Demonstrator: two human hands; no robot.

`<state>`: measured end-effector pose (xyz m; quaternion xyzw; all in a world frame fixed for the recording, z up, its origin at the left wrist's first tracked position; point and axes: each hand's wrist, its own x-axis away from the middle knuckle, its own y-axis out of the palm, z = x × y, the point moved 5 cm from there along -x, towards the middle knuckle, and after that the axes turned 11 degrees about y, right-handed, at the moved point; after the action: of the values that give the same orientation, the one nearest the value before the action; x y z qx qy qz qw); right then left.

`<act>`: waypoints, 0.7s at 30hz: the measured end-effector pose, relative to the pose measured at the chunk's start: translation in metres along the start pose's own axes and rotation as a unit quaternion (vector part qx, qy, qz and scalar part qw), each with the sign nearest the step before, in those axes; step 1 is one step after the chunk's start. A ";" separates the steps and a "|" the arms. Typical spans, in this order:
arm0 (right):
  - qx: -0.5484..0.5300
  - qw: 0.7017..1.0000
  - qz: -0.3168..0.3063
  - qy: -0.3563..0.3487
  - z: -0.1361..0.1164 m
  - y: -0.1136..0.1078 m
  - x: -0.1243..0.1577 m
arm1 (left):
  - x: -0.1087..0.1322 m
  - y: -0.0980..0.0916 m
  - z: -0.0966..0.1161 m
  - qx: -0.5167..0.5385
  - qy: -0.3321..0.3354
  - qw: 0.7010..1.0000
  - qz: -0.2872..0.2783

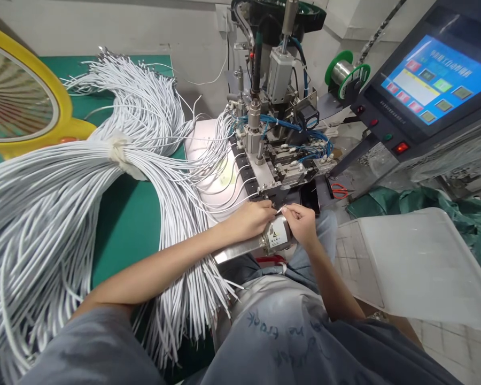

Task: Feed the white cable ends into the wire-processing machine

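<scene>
My left hand [255, 218] is closed in a pinch at the front edge of a soldering machine [264, 160]. Close beside it, my right hand [300, 222] pinches the end of a white cable [280, 210] that shows between the two hands. The left fingers seem to grip the same cable, though they partly hide it. Just below the hands is a round metal motor [278, 233] with a white label. Several white cables [228, 200] run from the left into the machine's row of black slots.
A large tied bundle of white cables [144, 160] covers the green table [120, 235] on the left, near a yellow fan [64, 107]. To the right are a touch screen [428, 80], a solder wire spool [342, 72], red-handled scissors [340, 191] and a translucent plastic bin [420, 262].
</scene>
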<state>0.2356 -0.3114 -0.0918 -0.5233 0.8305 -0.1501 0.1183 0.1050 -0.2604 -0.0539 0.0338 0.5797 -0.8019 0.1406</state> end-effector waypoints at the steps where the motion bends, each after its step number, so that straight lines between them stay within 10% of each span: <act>1: -0.012 1.000 -0.013 0.017 0.006 0.001 -0.004 | 0.000 0.001 -0.003 -0.027 -0.016 0.999 -0.019; 21: -0.089 0.978 -0.131 0.137 0.037 0.024 -0.040 | 0.002 0.012 -0.020 -0.084 -0.021 0.994 -0.071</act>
<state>0.2458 -0.2697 -0.1335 -0.6106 0.7729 -0.1603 -0.0644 0.1039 -0.2455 -0.0718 -0.0362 0.6430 -0.7586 0.0983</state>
